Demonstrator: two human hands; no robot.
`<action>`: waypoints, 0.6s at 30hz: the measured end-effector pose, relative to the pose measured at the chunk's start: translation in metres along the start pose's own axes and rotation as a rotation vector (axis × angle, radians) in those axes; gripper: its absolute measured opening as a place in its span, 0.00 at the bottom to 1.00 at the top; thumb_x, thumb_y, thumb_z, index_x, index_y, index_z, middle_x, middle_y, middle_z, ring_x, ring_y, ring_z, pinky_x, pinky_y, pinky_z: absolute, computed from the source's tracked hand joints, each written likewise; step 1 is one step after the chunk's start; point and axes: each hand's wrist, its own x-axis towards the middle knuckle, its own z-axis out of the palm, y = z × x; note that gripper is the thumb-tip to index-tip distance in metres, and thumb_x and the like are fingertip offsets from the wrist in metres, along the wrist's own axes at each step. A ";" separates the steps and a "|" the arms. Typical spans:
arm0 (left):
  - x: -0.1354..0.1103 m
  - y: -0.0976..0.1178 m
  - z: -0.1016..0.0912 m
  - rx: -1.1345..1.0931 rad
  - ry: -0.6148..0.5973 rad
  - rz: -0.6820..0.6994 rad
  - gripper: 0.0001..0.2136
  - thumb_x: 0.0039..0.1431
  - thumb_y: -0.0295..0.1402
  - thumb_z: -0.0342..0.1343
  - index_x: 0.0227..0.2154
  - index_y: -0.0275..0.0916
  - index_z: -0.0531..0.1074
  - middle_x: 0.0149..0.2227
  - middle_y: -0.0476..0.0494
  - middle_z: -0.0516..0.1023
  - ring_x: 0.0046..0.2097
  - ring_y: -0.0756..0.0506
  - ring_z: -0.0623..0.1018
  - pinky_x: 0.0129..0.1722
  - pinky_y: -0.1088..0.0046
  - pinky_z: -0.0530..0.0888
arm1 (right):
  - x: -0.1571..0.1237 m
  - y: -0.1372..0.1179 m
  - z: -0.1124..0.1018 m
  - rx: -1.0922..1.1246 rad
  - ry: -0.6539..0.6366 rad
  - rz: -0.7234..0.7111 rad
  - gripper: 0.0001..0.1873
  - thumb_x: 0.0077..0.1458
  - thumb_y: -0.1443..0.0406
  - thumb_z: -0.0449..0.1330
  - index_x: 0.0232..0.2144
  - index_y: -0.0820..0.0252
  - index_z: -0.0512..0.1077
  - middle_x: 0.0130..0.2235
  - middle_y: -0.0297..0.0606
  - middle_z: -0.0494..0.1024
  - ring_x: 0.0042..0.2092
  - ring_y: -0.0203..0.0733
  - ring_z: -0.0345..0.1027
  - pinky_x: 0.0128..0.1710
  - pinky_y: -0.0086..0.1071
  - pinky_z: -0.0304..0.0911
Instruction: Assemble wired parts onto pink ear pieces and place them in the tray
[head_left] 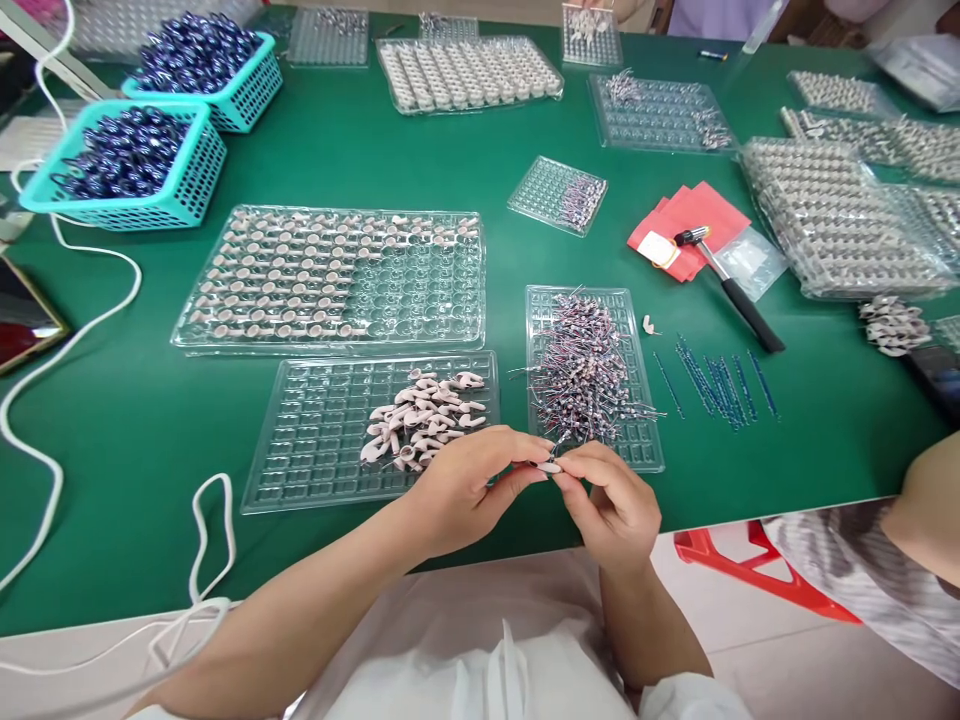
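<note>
right between the fingertips of both hands, left hand (465, 495) and right hand (619, 505), sits a small pale piece (549, 467), pinched from either side. just beyond lies a bristly heap of thin-wired parts (581, 365) on a ridged, clear plastic tray (646, 440). left of that, smooth, matte, hook-shaped shells (427, 415) pile on a gridded tray (315, 430), all on the green tabletop (360, 160).

Premises: a small-parts assembly workshop. Evidence: a broad green worktable (390, 160); turquoise baskets (201, 168) of glossy blue parts (124, 150) at ten o'clock; pale parts (465, 75) in rows at twelve; stacked filled trays (862, 292) at two; a co-worker (855, 575) at four.
</note>
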 end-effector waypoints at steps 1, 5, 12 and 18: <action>0.000 0.000 0.000 -0.002 0.002 0.000 0.09 0.64 0.22 0.58 0.45 0.37 0.74 0.43 0.41 0.85 0.43 0.46 0.84 0.43 0.72 0.79 | 0.000 0.000 0.000 -0.001 0.001 -0.007 0.20 0.56 0.77 0.62 0.47 0.52 0.76 0.37 0.38 0.82 0.36 0.40 0.76 0.34 0.36 0.74; -0.001 -0.001 0.000 -0.030 -0.005 -0.014 0.09 0.64 0.21 0.58 0.45 0.36 0.74 0.41 0.41 0.85 0.41 0.46 0.84 0.42 0.73 0.79 | 0.001 -0.002 -0.001 -0.015 0.003 -0.053 0.23 0.55 0.79 0.62 0.48 0.51 0.76 0.38 0.38 0.82 0.36 0.40 0.77 0.33 0.35 0.74; 0.000 0.003 -0.002 -0.124 -0.035 -0.109 0.07 0.65 0.24 0.58 0.44 0.37 0.76 0.38 0.43 0.85 0.37 0.48 0.83 0.37 0.75 0.78 | 0.002 -0.002 -0.002 -0.035 0.009 -0.106 0.23 0.55 0.78 0.63 0.49 0.51 0.76 0.38 0.39 0.83 0.35 0.41 0.77 0.31 0.36 0.75; 0.003 0.007 -0.006 -0.157 -0.071 -0.197 0.05 0.65 0.27 0.58 0.41 0.36 0.78 0.35 0.45 0.85 0.35 0.49 0.82 0.34 0.76 0.76 | 0.003 -0.002 -0.003 -0.054 0.003 -0.146 0.26 0.54 0.78 0.63 0.51 0.50 0.76 0.38 0.39 0.83 0.35 0.41 0.77 0.31 0.36 0.74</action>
